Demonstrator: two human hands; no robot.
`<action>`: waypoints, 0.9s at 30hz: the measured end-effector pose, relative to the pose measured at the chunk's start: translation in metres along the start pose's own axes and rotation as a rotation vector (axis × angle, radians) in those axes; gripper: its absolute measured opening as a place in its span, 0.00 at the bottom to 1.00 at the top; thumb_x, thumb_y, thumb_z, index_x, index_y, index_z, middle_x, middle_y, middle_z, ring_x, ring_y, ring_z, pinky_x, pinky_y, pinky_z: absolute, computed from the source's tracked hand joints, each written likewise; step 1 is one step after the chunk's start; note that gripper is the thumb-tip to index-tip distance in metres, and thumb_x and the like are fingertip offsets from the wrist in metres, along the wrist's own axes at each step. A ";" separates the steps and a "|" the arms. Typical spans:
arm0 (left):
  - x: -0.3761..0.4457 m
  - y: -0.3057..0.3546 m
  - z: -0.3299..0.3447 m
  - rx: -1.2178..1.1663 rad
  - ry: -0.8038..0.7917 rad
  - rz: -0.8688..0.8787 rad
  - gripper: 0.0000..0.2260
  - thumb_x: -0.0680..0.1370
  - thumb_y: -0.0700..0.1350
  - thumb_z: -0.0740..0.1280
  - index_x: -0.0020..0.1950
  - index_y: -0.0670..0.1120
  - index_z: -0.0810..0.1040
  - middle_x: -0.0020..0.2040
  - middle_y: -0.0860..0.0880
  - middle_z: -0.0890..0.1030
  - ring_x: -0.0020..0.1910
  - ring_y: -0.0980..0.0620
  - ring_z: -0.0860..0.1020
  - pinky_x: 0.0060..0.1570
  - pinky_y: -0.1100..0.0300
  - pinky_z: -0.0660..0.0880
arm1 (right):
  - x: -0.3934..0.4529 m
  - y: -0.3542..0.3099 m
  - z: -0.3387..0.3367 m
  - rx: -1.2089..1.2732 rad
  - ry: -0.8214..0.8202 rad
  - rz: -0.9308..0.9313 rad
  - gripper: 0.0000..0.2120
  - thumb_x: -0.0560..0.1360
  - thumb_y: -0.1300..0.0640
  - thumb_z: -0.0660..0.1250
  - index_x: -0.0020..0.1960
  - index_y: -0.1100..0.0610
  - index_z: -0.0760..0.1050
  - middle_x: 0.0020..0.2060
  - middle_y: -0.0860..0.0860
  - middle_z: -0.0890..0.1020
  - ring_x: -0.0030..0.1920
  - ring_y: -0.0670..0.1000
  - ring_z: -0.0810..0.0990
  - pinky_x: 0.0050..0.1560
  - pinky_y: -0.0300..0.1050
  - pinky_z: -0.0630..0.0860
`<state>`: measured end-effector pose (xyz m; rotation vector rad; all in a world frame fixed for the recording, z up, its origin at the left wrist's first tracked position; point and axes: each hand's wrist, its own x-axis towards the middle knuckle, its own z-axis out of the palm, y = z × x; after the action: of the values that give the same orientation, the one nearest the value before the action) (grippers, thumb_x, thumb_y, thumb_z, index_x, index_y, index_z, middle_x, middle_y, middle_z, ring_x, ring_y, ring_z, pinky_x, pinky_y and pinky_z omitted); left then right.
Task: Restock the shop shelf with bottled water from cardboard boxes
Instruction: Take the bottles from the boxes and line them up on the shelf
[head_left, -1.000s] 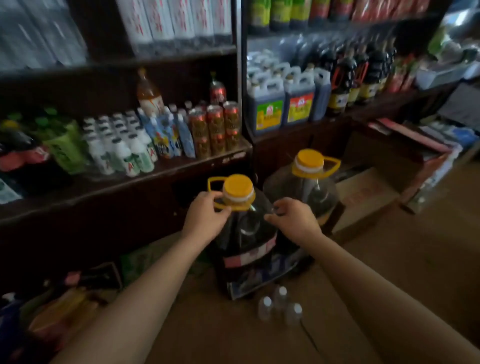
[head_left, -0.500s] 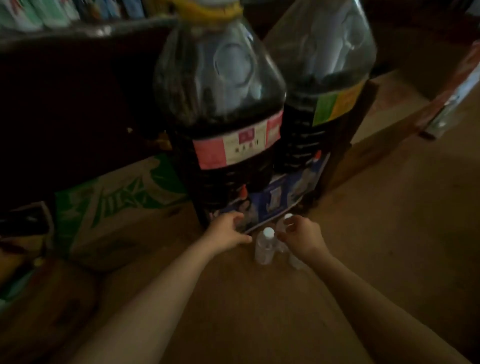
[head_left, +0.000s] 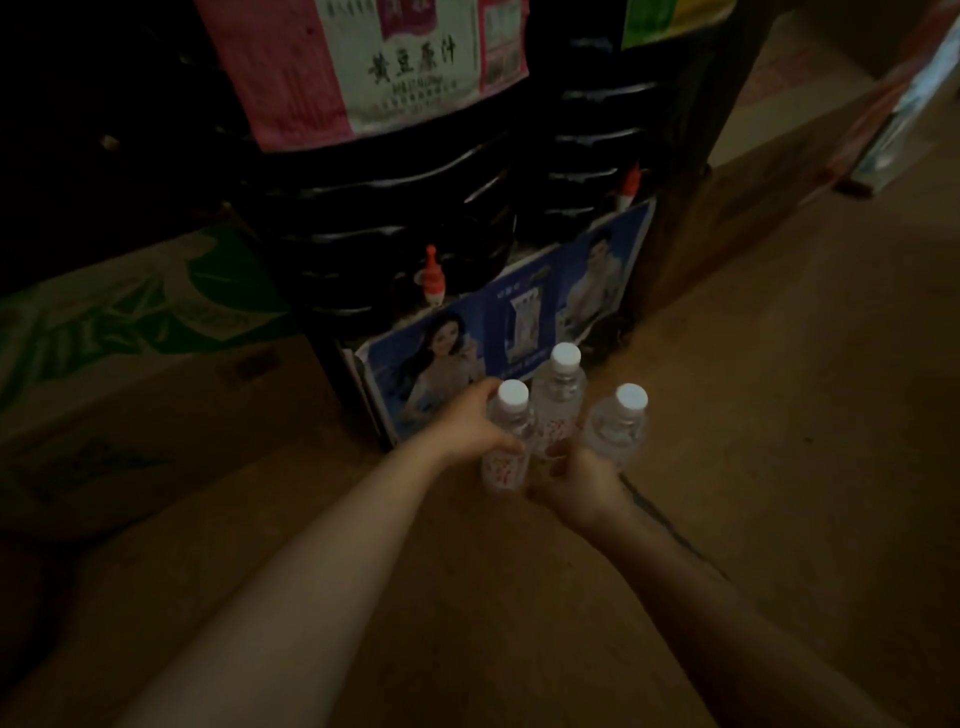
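Three small water bottles stand close together on the brown floor (head_left: 779, 415), in front of a blue printed box. The left hand (head_left: 467, 431) is curled round the left bottle (head_left: 506, 452), thumb at its front. The right hand (head_left: 576, 478) grips the base of the middle bottle (head_left: 558, 400); the right bottle (head_left: 618, 431) stands just beside that hand, contact unclear. Behind, a dark jug (head_left: 384, 197) carries a pink and white label (head_left: 363, 67) reading 黄豆原汁. A green-printed cardboard box (head_left: 130, 332) lies at left.
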<state>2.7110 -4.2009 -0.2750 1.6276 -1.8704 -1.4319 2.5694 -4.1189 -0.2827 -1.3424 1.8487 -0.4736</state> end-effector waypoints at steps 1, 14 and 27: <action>0.001 0.002 0.000 0.025 0.007 0.007 0.37 0.67 0.40 0.77 0.72 0.48 0.65 0.70 0.49 0.71 0.69 0.48 0.69 0.66 0.48 0.70 | 0.001 0.000 0.000 0.000 -0.008 0.011 0.13 0.72 0.56 0.73 0.49 0.47 0.69 0.45 0.46 0.78 0.46 0.44 0.78 0.49 0.43 0.79; -0.031 0.041 -0.048 0.201 0.187 0.115 0.20 0.59 0.55 0.79 0.47 0.52 0.79 0.47 0.54 0.81 0.46 0.56 0.79 0.44 0.56 0.79 | -0.001 -0.022 -0.008 0.006 -0.073 -0.041 0.28 0.70 0.57 0.75 0.66 0.52 0.69 0.60 0.48 0.78 0.60 0.49 0.78 0.50 0.39 0.77; -0.123 0.281 -0.197 0.123 0.248 0.230 0.20 0.58 0.57 0.79 0.45 0.51 0.85 0.42 0.55 0.85 0.43 0.60 0.81 0.48 0.54 0.80 | -0.090 -0.202 -0.169 0.146 0.104 -0.260 0.26 0.64 0.50 0.79 0.56 0.51 0.69 0.51 0.44 0.79 0.49 0.44 0.80 0.43 0.34 0.79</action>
<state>2.7303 -4.2247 0.0880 1.5052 -1.9563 -0.9926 2.5775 -4.1357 -0.0048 -1.4876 1.6912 -0.8121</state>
